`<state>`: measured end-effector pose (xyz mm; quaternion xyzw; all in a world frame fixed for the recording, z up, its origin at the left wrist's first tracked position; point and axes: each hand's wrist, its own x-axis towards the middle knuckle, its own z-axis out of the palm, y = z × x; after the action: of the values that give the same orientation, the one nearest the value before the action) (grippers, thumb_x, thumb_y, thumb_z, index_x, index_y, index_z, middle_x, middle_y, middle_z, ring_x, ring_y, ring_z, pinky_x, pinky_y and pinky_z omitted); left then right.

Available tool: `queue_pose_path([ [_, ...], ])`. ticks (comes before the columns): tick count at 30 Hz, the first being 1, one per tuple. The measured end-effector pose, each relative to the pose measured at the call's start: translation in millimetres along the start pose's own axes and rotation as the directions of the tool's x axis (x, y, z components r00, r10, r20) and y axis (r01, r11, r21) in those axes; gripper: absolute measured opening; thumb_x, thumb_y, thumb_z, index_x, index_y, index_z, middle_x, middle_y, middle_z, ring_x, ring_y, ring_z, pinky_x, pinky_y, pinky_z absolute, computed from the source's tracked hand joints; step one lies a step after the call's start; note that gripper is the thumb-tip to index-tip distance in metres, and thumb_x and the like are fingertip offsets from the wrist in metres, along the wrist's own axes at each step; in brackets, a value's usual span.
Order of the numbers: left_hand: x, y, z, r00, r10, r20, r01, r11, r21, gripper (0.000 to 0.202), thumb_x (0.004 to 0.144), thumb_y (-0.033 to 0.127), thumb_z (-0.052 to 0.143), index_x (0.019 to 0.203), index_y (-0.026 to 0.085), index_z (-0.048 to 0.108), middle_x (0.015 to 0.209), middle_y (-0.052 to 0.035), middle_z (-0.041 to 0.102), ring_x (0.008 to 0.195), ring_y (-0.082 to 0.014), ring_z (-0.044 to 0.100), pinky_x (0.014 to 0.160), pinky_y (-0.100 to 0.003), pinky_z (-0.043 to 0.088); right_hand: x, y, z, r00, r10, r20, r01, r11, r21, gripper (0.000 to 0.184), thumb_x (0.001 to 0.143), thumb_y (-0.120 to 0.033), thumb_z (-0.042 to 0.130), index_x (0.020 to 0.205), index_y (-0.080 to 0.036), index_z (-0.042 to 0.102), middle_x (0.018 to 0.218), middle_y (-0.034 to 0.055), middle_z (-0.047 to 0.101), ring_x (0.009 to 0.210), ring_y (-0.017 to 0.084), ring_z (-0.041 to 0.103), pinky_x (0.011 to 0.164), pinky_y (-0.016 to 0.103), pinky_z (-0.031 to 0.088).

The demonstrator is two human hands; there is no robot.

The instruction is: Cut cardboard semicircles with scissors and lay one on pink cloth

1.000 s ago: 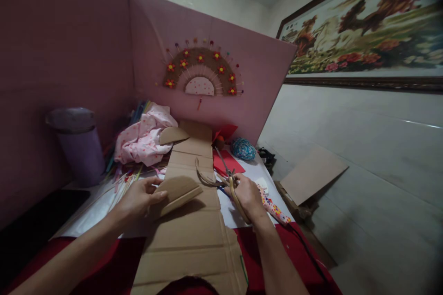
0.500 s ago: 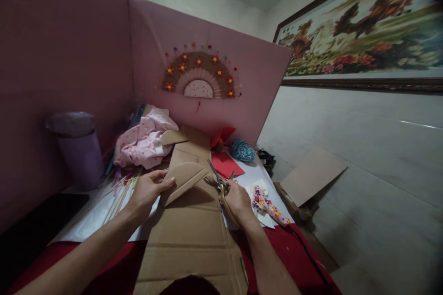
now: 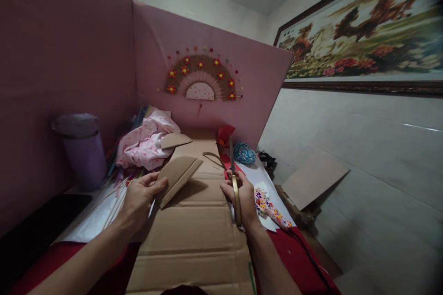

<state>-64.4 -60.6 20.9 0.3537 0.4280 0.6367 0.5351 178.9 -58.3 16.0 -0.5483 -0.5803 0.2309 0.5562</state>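
My left hand point(image 3: 143, 193) pinches the left edge of a half-round piece of cardboard point(image 3: 180, 176), which is tilted above a long cardboard sheet point(image 3: 194, 235). My right hand point(image 3: 243, 196) is closed on scissors point(image 3: 235, 189) with gold-coloured handles, their blades pointing away from me. A thin curved strip of cardboard point(image 3: 212, 157) lies on the sheet to the left of the scissors. Another half-round cardboard piece point(image 3: 175, 140) rests at the far left of the sheet, against a crumpled pink dotted cloth point(image 3: 148, 140).
A purple lidded bin point(image 3: 85, 156) and thin sticks point(image 3: 112, 207) are at left. Blue yarn point(image 3: 244, 152), red paper point(image 3: 225, 134) and a flower-patterned glue gun point(image 3: 273, 209) with a cord lie right. A decorated cardboard fan point(image 3: 200, 73) hangs on the pink board point(image 3: 256, 73).
The scissors have come away from the half-round piece, turning more upright and shifting right. A cut strip now lies on the sheet. My left hand keeps its hold, slightly to the left.
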Motion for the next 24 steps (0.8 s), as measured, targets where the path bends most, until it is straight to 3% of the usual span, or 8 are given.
queue_pose_path([
  [3,-0.5,-1.8,1.7,1.0,-0.02,0.004,0.02,0.997,-0.074,0.046,0.041,0.028,0.088,0.081,0.014,0.071,0.064,-0.0019,0.071,0.054,-0.0137,0.062,0.05,-0.022,0.048,-5.6,-17.4,-5.7,0.996,-0.069,-0.056,0.077,0.986,0.151,0.035,0.068,-0.031,0.067,0.099,-0.017,0.059,0.075,-0.0003,0.06,0.064,0.014,0.057,0.06,0.023,0.046],
  [7,-1.5,-1.4,10.4,1.0,-0.011,0.002,0.011,0.99,-0.141,0.048,0.036,0.025,0.089,0.079,0.013,0.071,0.068,-0.0021,0.071,0.056,-0.013,0.063,0.053,-0.022,0.049,-12.7,-32.7,-14.5,0.978,-0.195,-0.073,0.199,0.978,0.056,0.028,0.076,-0.029,0.065,0.101,-0.02,0.056,0.081,-0.0011,0.06,0.068,0.013,0.056,0.064,0.023,0.045],
  [12,-3.8,3.9,19.1,0.996,0.049,0.069,-0.036,0.984,-0.172,0.043,0.04,0.026,0.089,0.077,0.013,0.072,0.068,-0.0022,0.072,0.06,-0.012,0.062,0.056,-0.02,0.049,-22.5,-38.4,-24.9,0.961,-0.236,-0.145,0.238,0.971,-0.004,0.021,0.078,-0.026,0.062,0.098,-0.02,0.055,0.081,-0.0007,0.06,0.068,0.013,0.057,0.065,0.023,0.045],
  [18,-3.3,4.2,21.6,0.992,0.082,0.097,-0.067,0.987,-0.149,0.043,0.043,0.028,0.088,0.08,0.013,0.071,0.071,-0.0025,0.073,0.062,-0.012,0.062,0.058,-0.02,0.048,-17.6,-30.8,-26.2,0.967,-0.216,-0.136,0.218,0.976,-0.006,0.024,0.079,-0.028,0.06,0.101,-0.02,0.054,0.082,-0.0001,0.06,0.068,0.014,0.058,0.063,0.023,0.046],
  [21,5.7,-1.2,20.6,0.997,0.075,-0.004,-0.075,0.993,-0.086,0.047,0.04,0.03,0.088,0.08,0.013,0.071,0.069,-0.0018,0.072,0.06,-0.0131,0.062,0.057,-0.022,0.047,-0.2,-19.0,-16.4,0.993,-0.11,-0.042,0.1,0.976,-0.193,0.035,0.074,-0.022,0.059,0.108,-0.019,0.055,0.086,0.0022,0.066,0.074,0.016,0.062,0.067,0.024,0.046],
  [24,15.0,-8.1,17.7,0.992,0.08,-0.095,-0.081,0.997,-0.011,0.045,0.038,0.031,0.086,0.077,0.013,0.07,0.062,-0.0004,0.069,0.052,-0.0131,0.058,0.051,-0.023,0.044,11.8,-8.8,-6.2,0.998,0.035,0.06,-0.009,0.922,-0.387,0.029,0.068,-0.017,0.058,0.097,-0.019,0.063,0.081,0.003,0.07,0.074,0.018,0.065,0.065,0.024,0.045],
])
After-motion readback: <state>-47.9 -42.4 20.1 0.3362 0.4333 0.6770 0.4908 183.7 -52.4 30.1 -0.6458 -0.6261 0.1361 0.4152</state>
